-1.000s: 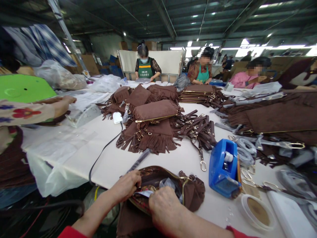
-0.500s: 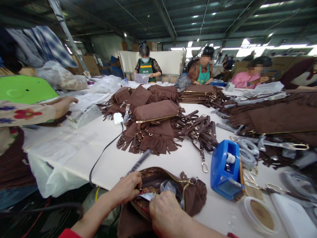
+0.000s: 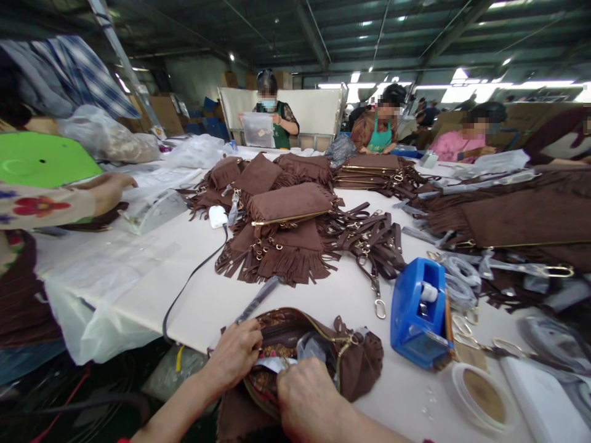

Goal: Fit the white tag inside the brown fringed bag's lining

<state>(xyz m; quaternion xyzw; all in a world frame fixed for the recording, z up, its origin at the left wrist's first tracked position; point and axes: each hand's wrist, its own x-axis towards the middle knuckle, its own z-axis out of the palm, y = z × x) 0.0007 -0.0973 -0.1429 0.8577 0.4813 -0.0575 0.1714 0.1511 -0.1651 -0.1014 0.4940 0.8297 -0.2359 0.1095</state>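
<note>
A brown fringed bag (image 3: pixel 364 363) lies unzipped at the table's near edge, its patterned lining showing. My left hand (image 3: pixel 235 354) is closed on the left side of the bag's opening. Fingers curled, my right hand (image 3: pixel 307 391) reaches into the mouth of the bag, gripping the end of a white slip (image 3: pixel 272 364). Beside that hand, clear plastic wrapping (image 3: pixel 311 347) shows inside the bag. A dark plastic-wrapped strap (image 3: pixel 258 298) lies just behind the bag.
A blue tape dispenser (image 3: pixel 418 314) and a tape roll (image 3: pixel 482 397) stand at right. Brown bags (image 3: pixel 290 203) and straps (image 3: pixel 369 237) are piled mid-table. A co-worker's arm (image 3: pixel 60 200) reaches in at left. People work across the table (image 3: pixel 152 277).
The co-worker across the table has raised a clear plastic bag. The arm at left has shifted slightly left. My hands stay at the bag with little movement.
</note>
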